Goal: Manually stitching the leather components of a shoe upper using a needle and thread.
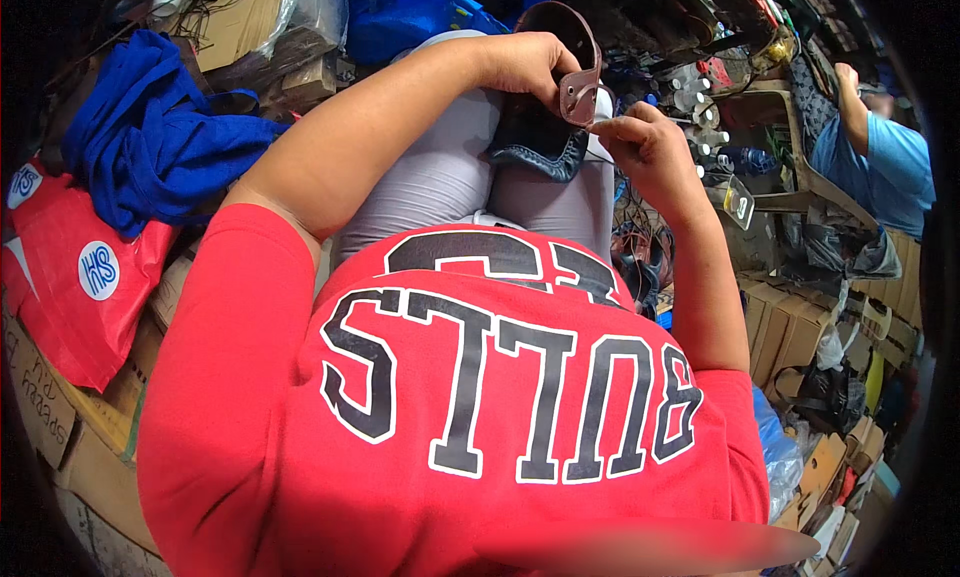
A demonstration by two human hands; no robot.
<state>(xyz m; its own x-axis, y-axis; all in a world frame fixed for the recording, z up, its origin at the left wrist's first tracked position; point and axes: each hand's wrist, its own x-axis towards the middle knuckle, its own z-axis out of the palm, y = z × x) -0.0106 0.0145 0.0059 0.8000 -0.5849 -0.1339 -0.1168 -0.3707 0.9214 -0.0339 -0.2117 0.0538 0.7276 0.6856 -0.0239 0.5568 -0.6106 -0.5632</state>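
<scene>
A brown leather piece [578, 97] with small holes near its end curves into a loop above my lap. My left hand [527, 65] is closed on the loop's left side, its fingers partly hidden behind the leather. Close to the lower end of the piece, my right hand [648, 157] is closed in a pinch. Whatever lies between those fingertips is too small to make out. Under the leather, a dark, shiny piece with a stitched edge [545, 157] rests across my grey-trousered thighs [415, 167].
Blue cloth [150, 137] and a red bag [95, 277] lie on cardboard boxes at left. Several small white-capped bottles [695, 102] stand at right, near a worn chair [790, 127]. Another person in a blue shirt [895, 167] is at far right. Cartons [785, 322] are stacked below.
</scene>
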